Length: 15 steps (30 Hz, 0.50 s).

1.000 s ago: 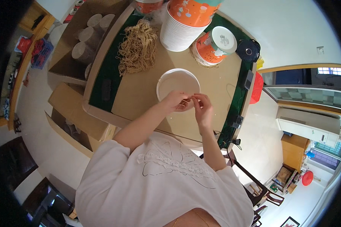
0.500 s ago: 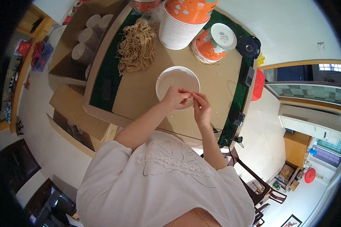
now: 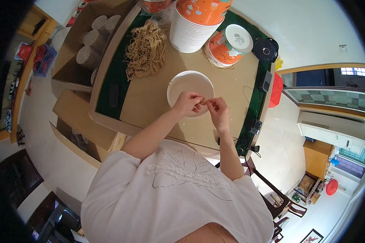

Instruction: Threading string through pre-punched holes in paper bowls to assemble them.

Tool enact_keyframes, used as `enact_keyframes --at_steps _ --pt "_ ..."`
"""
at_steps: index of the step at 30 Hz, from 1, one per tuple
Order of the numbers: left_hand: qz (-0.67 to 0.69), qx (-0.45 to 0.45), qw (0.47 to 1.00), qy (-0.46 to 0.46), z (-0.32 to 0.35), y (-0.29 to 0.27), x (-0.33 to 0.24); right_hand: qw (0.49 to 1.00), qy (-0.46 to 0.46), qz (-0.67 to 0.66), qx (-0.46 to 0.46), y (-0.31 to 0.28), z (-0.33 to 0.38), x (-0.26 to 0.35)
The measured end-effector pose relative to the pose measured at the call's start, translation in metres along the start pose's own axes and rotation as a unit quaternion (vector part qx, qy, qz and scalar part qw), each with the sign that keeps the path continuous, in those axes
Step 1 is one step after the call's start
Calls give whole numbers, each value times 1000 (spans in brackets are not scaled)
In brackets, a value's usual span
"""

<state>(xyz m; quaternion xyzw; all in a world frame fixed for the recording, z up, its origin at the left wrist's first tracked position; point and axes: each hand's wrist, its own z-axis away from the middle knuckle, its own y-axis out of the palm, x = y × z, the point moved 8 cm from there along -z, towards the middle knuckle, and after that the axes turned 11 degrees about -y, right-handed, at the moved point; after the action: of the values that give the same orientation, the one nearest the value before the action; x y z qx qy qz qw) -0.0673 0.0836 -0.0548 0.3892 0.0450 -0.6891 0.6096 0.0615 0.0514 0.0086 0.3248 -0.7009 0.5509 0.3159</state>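
Table (image 3: 235, 87): brown board laid over green cloth, pale rim all round. Nearest you, past your white shirt (image 3: 170, 194), both forearms reach up to the middle of the board. Your left hand (image 3: 189, 103) has its thumb and forefinger closed at the tips, other fingers loosely curled; your right hand (image 3: 218, 113) meets it tip to tip, thumb and forefinger likewise pinched. Between them, a bit of thin strand (image 3: 203, 101), too small to make out well. Both hands sit over the near right rim of a white bowl (image 3: 183, 82), which stands mouth up on the board. Beyond it, to your left, a loose heap of tan string (image 3: 147, 50); further on and right of the heap, a tall stack of nested tubs (image 3: 194, 37), orange topmost. Right of the stack, one orange tub (image 3: 222, 49) stands upside down, string about its base; just beside it, a dark round object (image 3: 266, 50). Off the table's left edge, a cardboard box (image 3: 67, 65) holds pale cups (image 3: 88, 56).
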Motion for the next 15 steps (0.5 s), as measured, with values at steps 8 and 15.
enact_keyframes --at_steps 8,15 --pt "-235 -64 957 159 12 8 -18 1000 1 -3 -3 1 -1 4" --pt "-231 -99 931 265 28 13 -29 1000 -8 0 -5 1 -2 9"
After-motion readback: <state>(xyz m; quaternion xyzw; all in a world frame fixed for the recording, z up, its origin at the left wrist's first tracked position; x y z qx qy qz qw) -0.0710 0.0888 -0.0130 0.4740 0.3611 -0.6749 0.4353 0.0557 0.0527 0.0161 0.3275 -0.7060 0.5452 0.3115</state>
